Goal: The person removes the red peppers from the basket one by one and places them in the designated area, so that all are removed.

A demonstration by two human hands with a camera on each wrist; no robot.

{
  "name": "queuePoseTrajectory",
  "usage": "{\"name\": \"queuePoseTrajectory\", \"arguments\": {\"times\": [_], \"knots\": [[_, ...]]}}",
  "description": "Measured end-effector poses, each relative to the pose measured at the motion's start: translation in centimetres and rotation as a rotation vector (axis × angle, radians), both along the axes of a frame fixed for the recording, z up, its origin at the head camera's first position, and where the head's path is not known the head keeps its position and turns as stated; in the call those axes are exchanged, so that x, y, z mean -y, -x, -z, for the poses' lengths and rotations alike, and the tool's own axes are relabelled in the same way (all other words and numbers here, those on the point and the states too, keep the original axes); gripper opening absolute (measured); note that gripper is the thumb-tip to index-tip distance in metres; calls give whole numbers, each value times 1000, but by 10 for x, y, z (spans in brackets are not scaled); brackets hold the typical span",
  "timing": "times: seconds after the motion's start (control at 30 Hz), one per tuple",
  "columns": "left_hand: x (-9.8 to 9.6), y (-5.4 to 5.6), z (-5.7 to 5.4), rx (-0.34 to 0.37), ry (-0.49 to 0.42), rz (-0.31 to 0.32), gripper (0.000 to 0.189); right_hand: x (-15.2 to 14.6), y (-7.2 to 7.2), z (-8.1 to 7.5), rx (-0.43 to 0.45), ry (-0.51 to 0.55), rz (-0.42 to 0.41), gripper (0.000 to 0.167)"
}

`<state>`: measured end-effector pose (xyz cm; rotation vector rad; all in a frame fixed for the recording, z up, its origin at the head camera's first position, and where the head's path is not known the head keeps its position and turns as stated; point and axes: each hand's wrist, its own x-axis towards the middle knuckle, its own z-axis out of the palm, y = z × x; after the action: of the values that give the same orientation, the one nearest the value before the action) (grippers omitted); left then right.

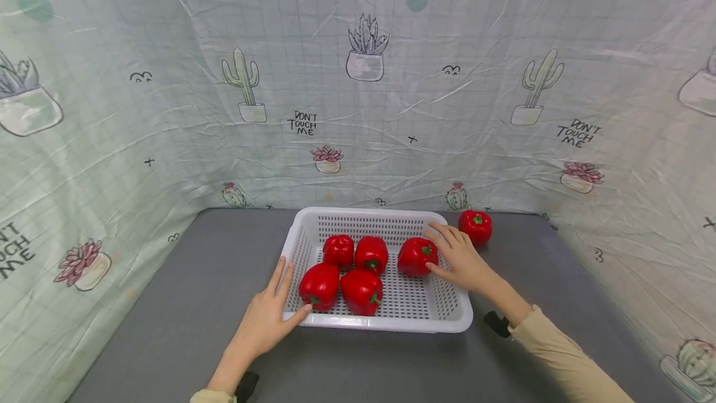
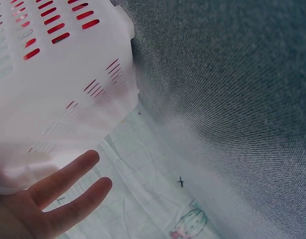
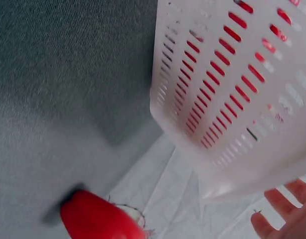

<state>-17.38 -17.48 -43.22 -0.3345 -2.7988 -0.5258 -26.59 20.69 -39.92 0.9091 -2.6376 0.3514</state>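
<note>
A white perforated plastic basket (image 1: pixel 386 323) holds several red bell peppers (image 1: pixel 361 291), most of them grouped in its left half. My left hand (image 1: pixel 265 319) rests at the front left corner, thumb over the rim and straight fingers along the side. Over the right rim reaches my right hand (image 1: pixel 461 261), its fingers spread beside the rightmost pepper (image 1: pixel 415 257). The thumb looks close to that pepper; whether it touches is unclear. In the right wrist view, the fingertips (image 3: pixel 278 201) of the right hand show past the basket's rim, loosely spread.
One more red bell pepper (image 1: pixel 475 227) stands on the grey table (image 1: pixel 168 303), outside the basket at the back right. A wrinkled curtain (image 1: pixel 358 111) printed with cacti encloses the table at the back and both sides.
</note>
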Motion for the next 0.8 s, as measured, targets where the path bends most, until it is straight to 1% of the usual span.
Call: {"name": "queuePoseTrajectory", "arguments": {"times": [0.1,0.33,0.5,0.67,0.8], "knots": [[0,0,-1,-7,-1,5,82,3,1,3,30,-15,2,72],[0,0,0,8,-4,-5,81,11,4,8,47,-38,-15,73],[0,0,0,6,-6,-2,80,14,9,11,73,-76,0,74],[1,0,1,6,-2,-3,80,16,14,12,124,-105,24,74],[0,0,1,1,-6,-2,80,19,18,13,149,-127,36,74]]}}
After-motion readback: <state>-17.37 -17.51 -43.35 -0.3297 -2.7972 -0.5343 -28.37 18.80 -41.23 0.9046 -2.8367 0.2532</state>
